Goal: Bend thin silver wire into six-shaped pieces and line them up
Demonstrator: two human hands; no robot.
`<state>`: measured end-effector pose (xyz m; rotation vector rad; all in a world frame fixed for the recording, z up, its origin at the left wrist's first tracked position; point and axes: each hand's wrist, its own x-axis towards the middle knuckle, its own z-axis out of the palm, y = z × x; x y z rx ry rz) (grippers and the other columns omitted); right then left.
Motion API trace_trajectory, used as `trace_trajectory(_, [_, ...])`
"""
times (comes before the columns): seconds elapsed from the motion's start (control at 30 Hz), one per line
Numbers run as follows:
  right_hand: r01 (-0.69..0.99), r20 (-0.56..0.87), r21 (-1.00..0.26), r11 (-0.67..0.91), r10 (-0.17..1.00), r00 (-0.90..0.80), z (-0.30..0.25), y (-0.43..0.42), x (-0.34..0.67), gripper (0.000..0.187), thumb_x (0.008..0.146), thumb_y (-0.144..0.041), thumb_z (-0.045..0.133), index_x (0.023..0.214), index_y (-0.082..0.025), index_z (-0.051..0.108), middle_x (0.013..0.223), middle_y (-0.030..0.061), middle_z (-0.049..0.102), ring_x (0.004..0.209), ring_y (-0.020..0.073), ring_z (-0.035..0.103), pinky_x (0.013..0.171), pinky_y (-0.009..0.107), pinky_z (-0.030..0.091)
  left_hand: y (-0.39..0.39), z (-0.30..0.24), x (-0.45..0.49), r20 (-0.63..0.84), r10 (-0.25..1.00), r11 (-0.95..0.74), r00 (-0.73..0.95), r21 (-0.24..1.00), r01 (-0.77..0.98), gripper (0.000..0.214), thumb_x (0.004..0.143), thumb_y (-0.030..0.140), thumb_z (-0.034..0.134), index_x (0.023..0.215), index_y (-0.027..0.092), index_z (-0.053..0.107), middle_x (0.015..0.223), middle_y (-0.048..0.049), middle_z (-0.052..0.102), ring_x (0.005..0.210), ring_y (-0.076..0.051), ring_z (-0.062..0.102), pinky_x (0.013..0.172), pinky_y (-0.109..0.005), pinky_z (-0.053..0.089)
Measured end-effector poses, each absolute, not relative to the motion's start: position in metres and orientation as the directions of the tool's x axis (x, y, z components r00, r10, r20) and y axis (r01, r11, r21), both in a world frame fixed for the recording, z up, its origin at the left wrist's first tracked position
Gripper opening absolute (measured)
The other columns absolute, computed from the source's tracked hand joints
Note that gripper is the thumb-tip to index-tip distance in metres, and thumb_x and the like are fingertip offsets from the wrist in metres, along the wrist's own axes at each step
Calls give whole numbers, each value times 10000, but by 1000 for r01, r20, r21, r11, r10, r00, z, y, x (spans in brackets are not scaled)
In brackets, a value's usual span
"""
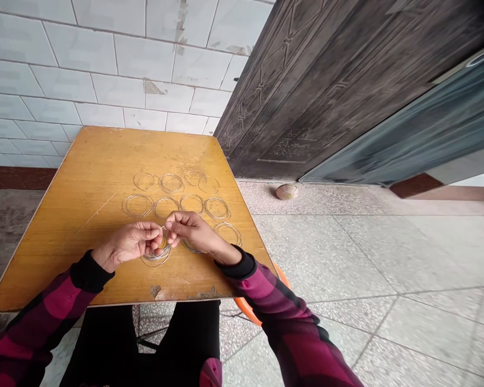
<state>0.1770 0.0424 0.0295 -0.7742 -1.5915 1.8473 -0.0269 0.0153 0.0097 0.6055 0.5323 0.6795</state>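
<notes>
Wire [162, 228] sits right in the grip, left hand [134, 242] and right hand [190, 231] both pinched on it, probably 'cause it's so thin. 1 coil [157, 257] shows just below, can't tell if held; rings [180, 204] beyond lie flat, likely spread to avoid tangles.
</notes>
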Motion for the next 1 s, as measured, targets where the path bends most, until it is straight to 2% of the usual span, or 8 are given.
trace_trajectory(0.07, [-111, 47, -993, -26, 789, -613, 27, 42, 176, 238, 908, -394, 627, 981, -169, 600, 806, 9, 654, 685, 92, 655, 647, 232, 569, 17, 9, -28, -225, 754, 594, 617, 636, -493, 154, 722, 210, 812, 770, 114, 701, 743, -36, 668, 710, -133, 657, 716, -269, 554])
trace_trajectory(0.13, [-146, 148, -986, 76, 796, -587, 24, 44, 176, 330, 899, -392, 643, 1158, -200, 575, 1040, 65, 656, 866, 133, 681, 743, 279, 589, 20, 10, -29, -224, 810, 552, 542, 603, -576, 92, 735, 136, 789, 764, 116, 705, 769, -35, 686, 755, -131, 675, 743, -253, 569])
trace_trajectory(0.27, [-109, 344, -928, 356, 707, -618, 17, 49, 176, 843, 771, -452, 768, 1477, -311, 330, 1496, 136, 386, 1254, 260, 547, 1008, 453, 516, 22, 15, -28, -254, 888, 460, 384, 512, -725, 86, 765, 23, 715, 744, 105, 698, 791, -34, 709, 748, -108, 686, 723, -208, 585])
trace_trajectory(0.33, [-59, 416, -865, 499, 646, -640, 15, 51, 175, 1084, 680, -500, 818, 1537, -350, 171, 1588, 139, 234, 1373, 311, 424, 1099, 522, 419, 21, 18, -26, -270, 897, 441, 350, 480, -758, 114, 786, -4, 677, 754, 105, 696, 806, -34, 715, 744, -99, 689, 720, -195, 589])
trace_trajectory(0.43, [5, 457, -796, 605, 606, -651, 14, 52, 172, 1246, 619, -548, 830, 1553, -361, 27, 1620, 143, 150, 1429, 350, 333, 1152, 568, 314, 17, 20, -21, -284, 891, 452, 355, 468, -760, 140, 820, -1, 643, 746, 112, 681, 800, -26, 711, 745, -92, 692, 729, -186, 591])
trace_trajectory(0.6, [46, 487, -761, 647, 616, -620, 11, 49, 170, 1250, 639, -550, 821, 1549, -336, -9, 1611, 159, 162, 1424, 353, 339, 1165, 570, 290, 13, 17, -15, -268, 892, 450, 362, 486, -749, 102, 809, 30, 681, 747, 111, 676, 802, -19, 702, 743, -86, 686, 723, -180, 591])
trace_trajectory(0.8, [18, 545, -735, 678, 605, -581, 6, 49, 172, 1108, 701, -450, 821, 1528, -296, 100, 1493, 168, 352, 1359, 325, 430, 1148, 556, 338, 15, 11, -16, -192, 901, 430, 389, 524, -736, 120, 701, 98, 805, 721, 103, 687, 754, -7, 680, 735, -120, 687, 734, -224, 602])
trace_trajectory(1.0, [10, 524, -769, 640, 638, -564, 4, 48, 169, 1072, 713, -414, 808, 1510, -282, 103, 1449, 165, 374, 1335, 317, 447, 1154, 559, 321, 16, 9, -17, -216, 892, 448, 397, 542, -712, 97, 740, 109, 774, 731, 112, 677, 749, -8, 664, 736, -135, 693, 710, -237, 594])
